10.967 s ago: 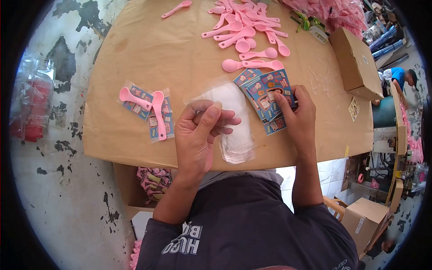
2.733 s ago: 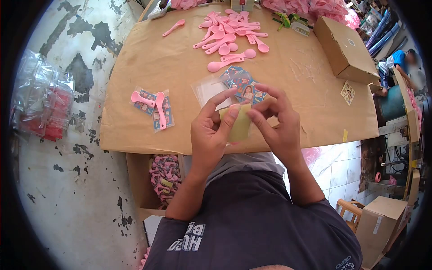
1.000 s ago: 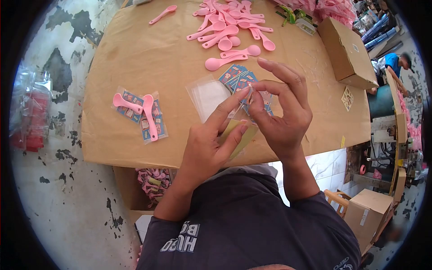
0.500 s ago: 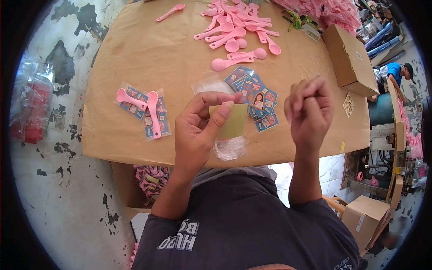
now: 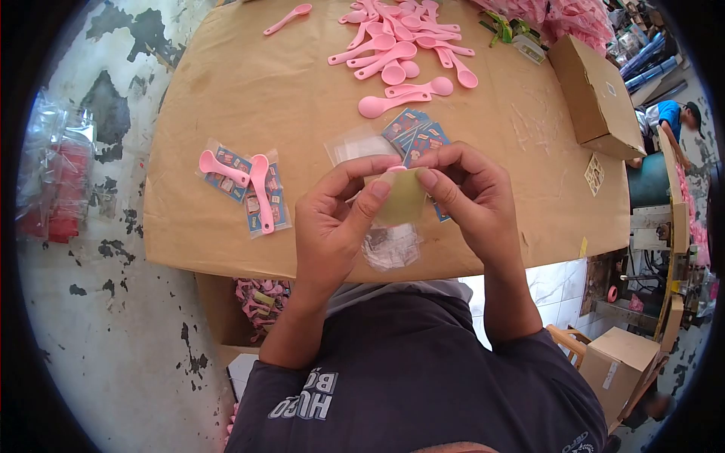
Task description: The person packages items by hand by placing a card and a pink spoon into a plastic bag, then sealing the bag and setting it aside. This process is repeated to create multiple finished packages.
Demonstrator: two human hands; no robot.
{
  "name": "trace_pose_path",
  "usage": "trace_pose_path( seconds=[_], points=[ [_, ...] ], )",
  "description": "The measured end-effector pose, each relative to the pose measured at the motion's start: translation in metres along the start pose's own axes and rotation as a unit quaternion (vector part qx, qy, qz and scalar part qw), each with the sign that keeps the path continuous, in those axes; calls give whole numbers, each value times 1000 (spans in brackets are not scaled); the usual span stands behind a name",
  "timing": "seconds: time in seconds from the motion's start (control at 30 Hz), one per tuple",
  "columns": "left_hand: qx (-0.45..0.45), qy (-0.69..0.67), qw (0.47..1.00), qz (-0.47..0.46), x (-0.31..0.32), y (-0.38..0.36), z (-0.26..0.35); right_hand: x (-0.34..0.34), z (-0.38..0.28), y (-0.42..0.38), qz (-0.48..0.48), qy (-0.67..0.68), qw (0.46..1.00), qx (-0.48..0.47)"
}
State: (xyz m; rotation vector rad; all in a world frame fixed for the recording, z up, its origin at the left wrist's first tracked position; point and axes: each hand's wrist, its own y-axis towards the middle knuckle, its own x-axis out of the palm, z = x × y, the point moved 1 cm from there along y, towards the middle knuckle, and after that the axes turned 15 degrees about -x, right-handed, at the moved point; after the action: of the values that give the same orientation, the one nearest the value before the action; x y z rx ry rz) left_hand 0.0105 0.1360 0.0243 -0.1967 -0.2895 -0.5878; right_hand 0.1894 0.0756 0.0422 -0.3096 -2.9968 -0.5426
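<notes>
right now, your left hand (image 5: 332,211) pinches the green card (image 5: 402,199) at its upper left between thumb and fingers, and your right hand (image 5: 482,200) grips its upper right corner. you hold it above the table (image 5: 204,98), over the clear bags (image 5: 393,248), with blue cards (image 5: 429,140) just beyond and the spoon pile (image 5: 387,60) farther off.

Bright, diffuse light; floor tiles (image 5: 555,291) near-white; fisheye curvature, black corners.
</notes>
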Motion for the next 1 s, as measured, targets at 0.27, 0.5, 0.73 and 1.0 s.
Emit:
trace_pose_path(
  seconds=[0.27,0.5,0.73,1.0],
  points=[
    [-19,27,999,16,-1,-6,4,-3,1,-3,7,35,999,5],
    [57,-16,998,-21,-10,-3,-5,-11,0,-1,-40,8,994,-101],
    [11,-98,993,-59,-16,1,-10,-10,-7,-3,-57,-37,983,-171],
    [-30,-66,994,-78,3,-1,9,2,-1,-4,72,8,988,-136]
  ],
)
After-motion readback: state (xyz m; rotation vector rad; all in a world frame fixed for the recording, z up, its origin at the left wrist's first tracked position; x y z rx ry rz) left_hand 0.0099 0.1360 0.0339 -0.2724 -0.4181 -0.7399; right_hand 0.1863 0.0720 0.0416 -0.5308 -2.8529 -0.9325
